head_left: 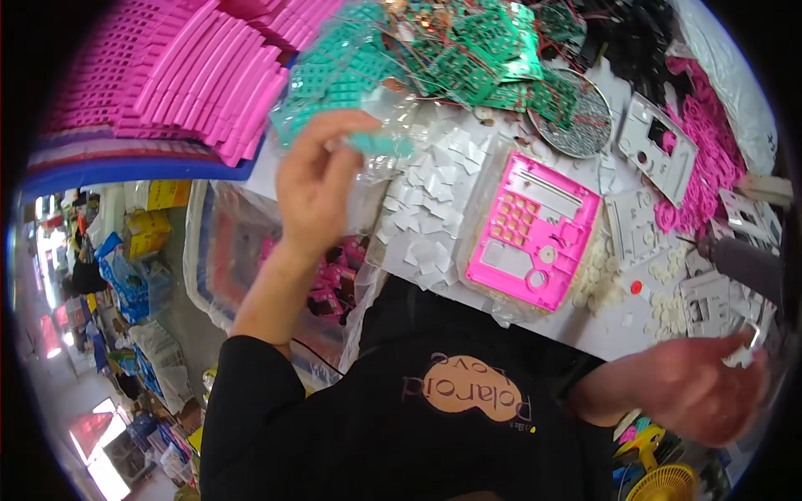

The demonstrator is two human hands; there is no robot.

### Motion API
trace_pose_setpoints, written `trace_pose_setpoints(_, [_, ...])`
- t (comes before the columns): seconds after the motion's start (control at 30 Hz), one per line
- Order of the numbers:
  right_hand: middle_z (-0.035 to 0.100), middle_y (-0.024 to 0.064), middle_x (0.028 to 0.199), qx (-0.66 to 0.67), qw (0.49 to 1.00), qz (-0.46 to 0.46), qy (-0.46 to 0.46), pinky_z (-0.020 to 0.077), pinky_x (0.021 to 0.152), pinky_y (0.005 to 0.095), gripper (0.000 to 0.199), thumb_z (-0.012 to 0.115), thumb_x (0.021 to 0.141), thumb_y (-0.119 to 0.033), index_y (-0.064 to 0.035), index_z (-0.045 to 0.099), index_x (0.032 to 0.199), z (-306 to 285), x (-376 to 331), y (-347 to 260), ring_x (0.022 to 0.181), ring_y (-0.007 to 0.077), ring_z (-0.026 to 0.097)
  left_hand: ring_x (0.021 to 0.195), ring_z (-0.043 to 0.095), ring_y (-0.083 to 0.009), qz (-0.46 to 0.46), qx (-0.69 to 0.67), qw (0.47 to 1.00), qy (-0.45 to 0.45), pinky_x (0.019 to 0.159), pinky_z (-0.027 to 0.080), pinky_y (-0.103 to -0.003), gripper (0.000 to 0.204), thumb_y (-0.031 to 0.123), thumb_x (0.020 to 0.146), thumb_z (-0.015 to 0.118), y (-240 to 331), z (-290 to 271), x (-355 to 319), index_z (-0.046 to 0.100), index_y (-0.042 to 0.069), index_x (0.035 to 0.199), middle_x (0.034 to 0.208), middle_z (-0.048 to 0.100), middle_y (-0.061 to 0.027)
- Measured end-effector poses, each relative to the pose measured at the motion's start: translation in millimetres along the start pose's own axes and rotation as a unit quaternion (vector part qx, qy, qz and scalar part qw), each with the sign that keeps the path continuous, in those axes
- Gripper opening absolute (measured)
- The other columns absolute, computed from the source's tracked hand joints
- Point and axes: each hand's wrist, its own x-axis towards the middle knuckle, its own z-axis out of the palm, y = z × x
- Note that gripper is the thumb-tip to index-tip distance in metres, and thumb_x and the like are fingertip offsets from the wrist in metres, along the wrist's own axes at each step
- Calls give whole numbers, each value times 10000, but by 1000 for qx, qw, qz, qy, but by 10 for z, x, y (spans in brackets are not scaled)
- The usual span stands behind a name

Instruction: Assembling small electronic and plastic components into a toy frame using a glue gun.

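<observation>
Two hands [317, 179] [710, 388], one red disc [637, 287]

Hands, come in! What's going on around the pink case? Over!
Left hand: pinching green piece. Right hand: blurred, grip unclear. Pink case: neither hand on it. White discs scattered close beside.

Looks like an assembly workshop, judging by stacked pink panels [205, 96], heaped green circuit boards [489, 40], scattered white pieces [458, 154].

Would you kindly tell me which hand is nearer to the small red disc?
The right. The right hand is below and to the right of the small red disc; the left hand is farther away, to its upper left.
</observation>
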Motion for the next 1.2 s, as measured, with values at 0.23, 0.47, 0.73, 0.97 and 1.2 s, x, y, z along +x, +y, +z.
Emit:
trace_pose_setpoints(0.23, [611, 139, 1207, 168, 926, 103, -323, 461, 852, 408, 649, 874, 588, -92, -91, 594, 1173, 584, -572, -355, 1018, 316, 581, 1101, 634, -341, 260, -66, 946, -182, 845, 577, -411, 319, -18, 741, 780, 283, 590, -566, 711, 99, 1030, 1216, 630, -138])
trace_pose_setpoints(0.47, [655, 86, 1073, 227, 922, 89, -301, 456, 754, 385, 582, 833, 582, -32, -106, 603, 1111, 491, -752, -315, 885, 276, 609, 1108, 645, -368, 256, -96, 944, -183, 872, 583, -416, 357, 6, 703, 824, 135, 709, -730, 712, 100, 1029, 1246, 615, -150])
trace_pose_setpoints(0.73, [665, 69, 1064, 218, 904, 117, -348, 456, 788, 376, 512, 829, 597, -43, -107, 639, 1068, 488, -695, -356, 906, 275, 617, 1155, 620, -382, 175, -160, 948, -213, 943, 551, -435, 325, -48, 766, 750, 78, 706, -785, 698, 77, 1062, 1330, 553, -192])
trace_pose_setpoints(0.97, [674, 80, 1054, 432, 753, 367, -334, 489, 907, 359, 265, 769, 812, -24, -56, 683, 1061, 494, -692, -209, 983, 243, 621, 1212, 590, -334, -11, -211, 934, -289, 1036, 479, -398, 391, -37, 879, 652, 144, 679, -881, 598, 40, 1259, 1381, 482, -200])
trace_pose_setpoints(1.2, [711, 108, 969, 133, 756, 160, -621, 546, 727, 376, 313, 767, 808, -80, -53, 659, 1101, 838, -111, 294, 848, 267, 701, 1021, 618, -168, -147, -122, 962, -196, 822, 519, -281, 409, -91, 878, 625, -82, 431, -838, 591, 9, 1273, 1274, 563, -122])
